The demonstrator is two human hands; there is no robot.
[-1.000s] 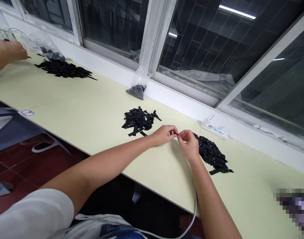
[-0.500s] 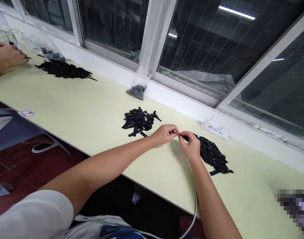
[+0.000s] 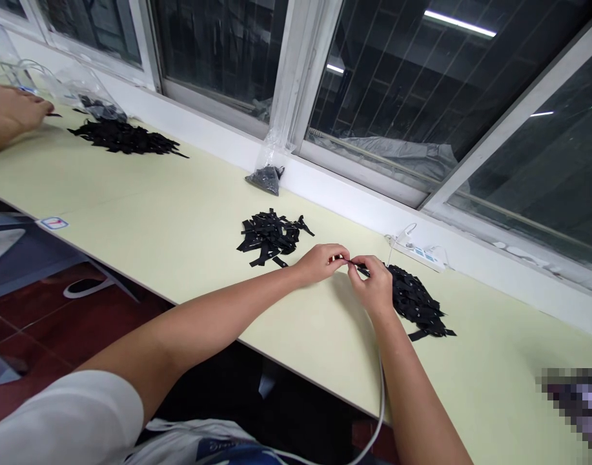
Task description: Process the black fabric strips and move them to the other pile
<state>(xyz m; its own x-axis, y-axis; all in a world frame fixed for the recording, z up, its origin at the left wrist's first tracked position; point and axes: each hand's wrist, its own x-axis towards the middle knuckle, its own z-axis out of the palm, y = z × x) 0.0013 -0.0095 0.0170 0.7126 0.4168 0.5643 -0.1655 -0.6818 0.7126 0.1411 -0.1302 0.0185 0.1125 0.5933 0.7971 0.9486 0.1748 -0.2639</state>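
Between my hands is a short black fabric strip (image 3: 350,261), pinched at both sides just above the table. My left hand (image 3: 321,263) grips it with thumb and fingertips from the left. From the right, my right hand (image 3: 374,284) pinches it too, and the fingertips of the two hands nearly meet. Fingers cover most of the strip. Left of my hands lies a loose pile of black strips (image 3: 271,236), some with small light dots. A denser pile of black strips (image 3: 416,302) lies just right of my right hand.
A clear bag of dark pieces (image 3: 266,179) leans at the sill. Behind my right hand is a white power strip (image 3: 424,256). A white cable (image 3: 381,387) crosses the table's front edge. At far left, a co-worker's hands (image 3: 17,111) are near another black pile (image 3: 126,137).
My right hand has shifted very slightly right; both hands keep their pinch on the strip. The co-worker's hands at far left have moved a little. The piles look the same.
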